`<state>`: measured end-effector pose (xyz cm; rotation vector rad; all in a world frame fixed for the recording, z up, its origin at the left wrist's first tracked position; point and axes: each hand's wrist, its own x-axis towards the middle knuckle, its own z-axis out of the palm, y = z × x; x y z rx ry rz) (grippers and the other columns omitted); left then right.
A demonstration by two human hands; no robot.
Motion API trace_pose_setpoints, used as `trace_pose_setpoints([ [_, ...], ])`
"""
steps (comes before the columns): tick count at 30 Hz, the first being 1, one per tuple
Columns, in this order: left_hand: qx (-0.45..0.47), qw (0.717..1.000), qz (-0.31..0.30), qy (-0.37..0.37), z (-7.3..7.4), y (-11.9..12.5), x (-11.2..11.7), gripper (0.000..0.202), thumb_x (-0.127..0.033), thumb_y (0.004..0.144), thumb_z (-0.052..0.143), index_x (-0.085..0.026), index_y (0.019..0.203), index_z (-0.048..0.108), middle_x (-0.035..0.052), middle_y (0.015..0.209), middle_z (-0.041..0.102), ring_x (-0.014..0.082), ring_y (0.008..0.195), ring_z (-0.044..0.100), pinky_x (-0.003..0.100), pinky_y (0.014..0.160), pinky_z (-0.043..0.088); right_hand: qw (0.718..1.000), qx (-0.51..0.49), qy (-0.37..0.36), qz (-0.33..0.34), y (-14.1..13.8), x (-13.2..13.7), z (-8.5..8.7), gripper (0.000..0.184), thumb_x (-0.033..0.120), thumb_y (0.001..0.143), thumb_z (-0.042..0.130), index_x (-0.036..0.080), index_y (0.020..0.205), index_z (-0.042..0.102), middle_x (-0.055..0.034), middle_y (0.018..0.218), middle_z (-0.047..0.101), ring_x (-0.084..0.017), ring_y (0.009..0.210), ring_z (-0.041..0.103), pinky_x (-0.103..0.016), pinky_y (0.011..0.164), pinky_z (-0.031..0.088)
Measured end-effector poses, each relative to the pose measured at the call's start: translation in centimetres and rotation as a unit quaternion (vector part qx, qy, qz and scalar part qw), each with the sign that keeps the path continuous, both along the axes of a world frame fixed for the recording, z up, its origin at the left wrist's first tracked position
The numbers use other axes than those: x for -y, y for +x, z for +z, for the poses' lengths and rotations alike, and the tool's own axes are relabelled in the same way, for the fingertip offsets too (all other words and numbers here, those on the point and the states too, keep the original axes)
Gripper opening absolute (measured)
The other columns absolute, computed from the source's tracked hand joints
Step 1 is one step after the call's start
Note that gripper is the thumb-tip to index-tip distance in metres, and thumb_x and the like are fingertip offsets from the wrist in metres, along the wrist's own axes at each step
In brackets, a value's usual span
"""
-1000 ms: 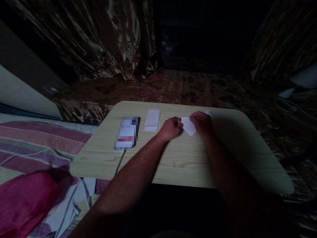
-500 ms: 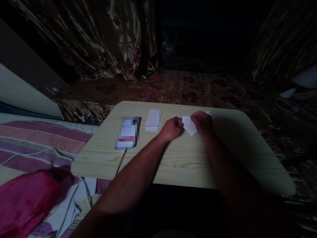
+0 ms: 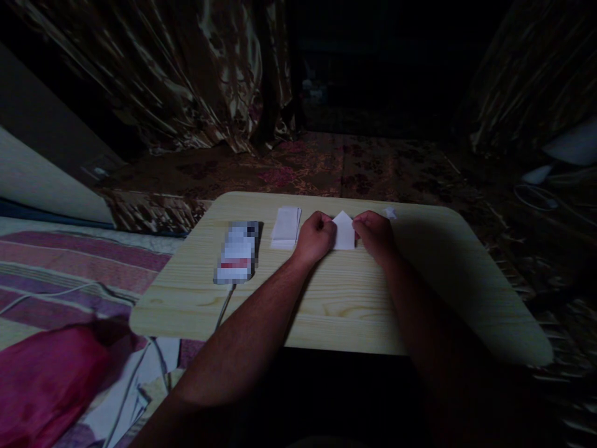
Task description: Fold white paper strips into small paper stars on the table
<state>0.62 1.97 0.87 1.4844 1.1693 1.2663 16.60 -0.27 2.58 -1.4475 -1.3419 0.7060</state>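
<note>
A small white sheet of folded paper (image 3: pixel 344 233) is held over the wooden table (image 3: pixel 345 311), its pointed end facing away from me. My left hand (image 3: pixel 317 236) pinches its left edge, fingers closed. At the paper's right edge, my right hand (image 3: pixel 377 234) grips it between thumb and fingers. Just left of my left hand lies a stack of white paper slips (image 3: pixel 285 227). Beyond my right hand sits a small white folded paper piece (image 3: pixel 390 213).
On the table's left side a phone (image 3: pixel 237 252), its screen blurred, is plugged into a white cable (image 3: pixel 224 306). A pink bag (image 3: pixel 51 386) and loose papers lie on the striped bedding (image 3: pixel 88 249). Patterned curtains (image 3: pixel 233 74) hang behind; a white lamp (image 3: pixel 571 146) stands at right.
The folded paper has been turned round: its point faced me before and now faces away. My left hand has moved slightly left, and the small folded piece behind my right hand shows more.
</note>
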Motion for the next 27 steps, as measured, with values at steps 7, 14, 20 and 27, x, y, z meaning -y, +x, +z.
trace_pose_setpoints([
  [7, 0.106, 0.992, -0.037, -0.059, 0.60, 0.25, 0.49, 0.028, -0.040, 0.071, 0.066, -0.015, 0.083, 0.061, 0.0017, 0.071, 0.062, 0.0114, 0.059, 0.054, 0.022, 0.054, 0.041, 0.999, -0.025, -0.021, 0.042, -0.55, 0.37, -0.09, 0.016, 0.032, 0.072, 0.059, 0.017, 0.077, 0.061, -0.0006, 0.058, 0.065, -0.013, 0.053, 0.059, -0.023, 0.051, 0.042],
  [14, 0.102, 0.991, -0.037, -0.073, 0.52, 0.27, 0.58, 0.033, -0.044, 0.066, 0.072, -0.014, 0.077, 0.060, 0.0017, 0.065, 0.062, 0.0106, 0.052, 0.052, 0.022, 0.048, 0.040, 0.996, -0.043, -0.018, 0.077, -0.50, 0.39, -0.29, 0.014, 0.029, 0.070, 0.062, 0.017, 0.075, 0.061, -0.0010, 0.059, 0.065, -0.015, 0.055, 0.061, -0.024, 0.053, 0.044],
  [20, 0.017, 0.997, -0.057, -0.045, 0.46, -0.04, 0.51, 0.028, -0.040, 0.069, 0.069, -0.014, 0.074, 0.061, 0.0011, 0.067, 0.063, 0.0091, 0.053, 0.050, 0.021, 0.049, 0.040, 0.997, -0.046, -0.005, 0.056, -0.22, 0.27, 0.00, 0.019, 0.029, 0.069, 0.063, 0.016, 0.081, 0.066, -0.0005, 0.058, 0.065, -0.014, 0.055, 0.060, -0.025, 0.054, 0.045],
  [27, -0.064, 0.994, -0.080, -0.027, 0.35, -0.16, 0.62, 0.025, -0.038, 0.070, 0.066, -0.014, 0.075, 0.064, 0.0010, 0.065, 0.061, 0.0097, 0.053, 0.050, 0.021, 0.049, 0.038, 0.999, -0.017, 0.010, 0.046, 0.06, 0.03, -0.28, 0.014, 0.029, 0.070, 0.061, 0.016, 0.075, 0.066, 0.0001, 0.055, 0.062, -0.014, 0.052, 0.056, -0.024, 0.049, 0.040],
])
